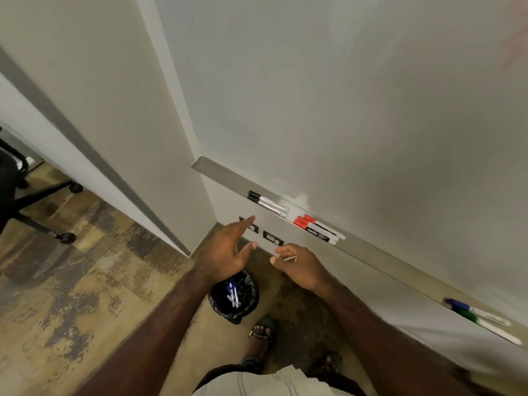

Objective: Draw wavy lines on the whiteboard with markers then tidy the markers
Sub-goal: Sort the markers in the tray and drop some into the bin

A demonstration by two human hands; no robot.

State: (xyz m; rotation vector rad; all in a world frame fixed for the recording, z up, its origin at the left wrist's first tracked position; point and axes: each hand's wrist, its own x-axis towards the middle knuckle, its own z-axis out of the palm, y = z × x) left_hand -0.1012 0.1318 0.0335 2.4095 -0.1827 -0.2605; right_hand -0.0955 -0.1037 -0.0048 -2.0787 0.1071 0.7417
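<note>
Fingers first: your left hand (pixel 225 250) is spread wide open and empty, index pointing up toward the tray. Your right hand (pixel 300 265) is loosely curled; there's a thin pale sliver at its fingertips, but I can't tell if it's holding anything.

Biggest item: the whiteboard (pixel 343 95) fills everything above and beyond your fingers. Mostly blank; faint reddish smear at the far upper right, smudged patches low down. Smooth, hard, fixed to the wall, so it should take pen pressure fine.

The tray (pixel 380 257) runs along its bottom edge, just past your fingertips and off to your right. Narrow metal ledge, so markers will likely roll or slide on it; lay them lengthwise.

Markers, all on the tray:
- black-capped pair (pixel 267 202), just beyond your left index finger
- red-capped group (pixel 318 228), beyond your right hand, nearest to it
- blue and green ones (pixel 480 317), well off to your right, blurred

Expect light, stiff, slick plastic barrels. Pinch mid-barrel to lift; cap end is thicker and probably grippier. Caps look on, so each needs pulling before drawing.

Below your wrists: black bin bag (pixel 234 298) on the floor with a few markers (pixel 233 292) already inside.

Room: patchy worn floor (pixel 85 267), wall outlets (pixel 273 238) between your hands, office chair (pixel 25 195) far to your left.
</note>
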